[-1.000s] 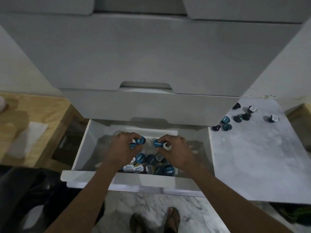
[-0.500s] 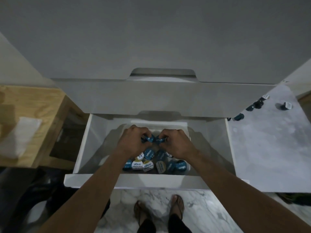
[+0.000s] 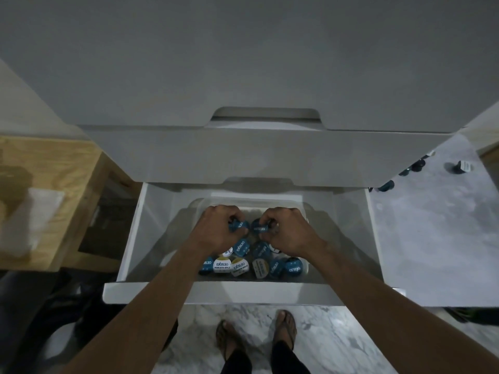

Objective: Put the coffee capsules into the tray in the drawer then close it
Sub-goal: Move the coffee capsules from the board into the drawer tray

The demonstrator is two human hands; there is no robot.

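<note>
The white drawer (image 3: 216, 295) stands pulled open below me. Inside it a clear tray (image 3: 321, 220) holds several blue and white coffee capsules (image 3: 243, 263) along its near side. My left hand (image 3: 218, 228) is inside the tray, closed around blue capsules (image 3: 239, 225). Close beside it, my right hand (image 3: 286, 230) grips another blue capsule (image 3: 258, 228). Both hands hover over the tray's middle, above the capsules lying there. Several more capsules (image 3: 413, 168) lie on the grey marble counter (image 3: 432, 238) at the right.
Closed white drawer fronts (image 3: 243, 157) rise above the open drawer. A wooden table (image 3: 40, 184) with a white cloth (image 3: 32, 220) stands at the left. My sandalled feet (image 3: 256, 336) are on the marble floor below the drawer front.
My head has leaned closer over the drawer, so the counter capsules slid toward the right edge. Both hands stay in the tray and have drawn together, still holding capsules.
</note>
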